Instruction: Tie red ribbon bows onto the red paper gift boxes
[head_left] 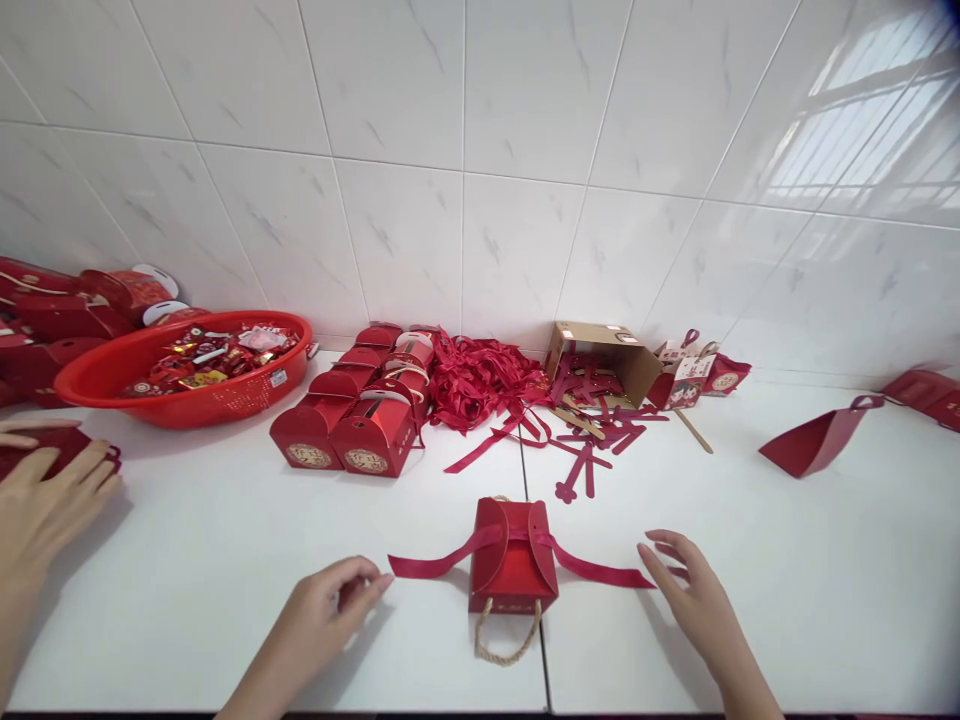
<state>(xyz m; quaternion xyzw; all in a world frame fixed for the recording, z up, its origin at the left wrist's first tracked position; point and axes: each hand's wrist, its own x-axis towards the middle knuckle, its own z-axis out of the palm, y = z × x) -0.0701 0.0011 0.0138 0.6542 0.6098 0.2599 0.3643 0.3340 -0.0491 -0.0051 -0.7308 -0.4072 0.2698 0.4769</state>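
Observation:
A small red gift box (514, 565) stands in front of me, with a twisted rope handle (508, 655) drooping over its near side. Dark red ribbon (439, 566) threads through its curved top flaps and spreads out to both sides. At the ribbon's left tip, my left hand (330, 605) is curled, thumb and fingertips pinched at the corner. My right hand (694, 590) is beside the other tip, fingers bent and apart; no grip on the ribbon shows there.
Far left, another person's hands (56, 490) rest on a red box. Behind stand a red basket (187, 405) of wrapped sweets, several red boxes (371, 440), a ribbon pile (480, 385), and a cardboard box (641, 370) spilling dark red strips. A folded red piece (810, 445) stands right.

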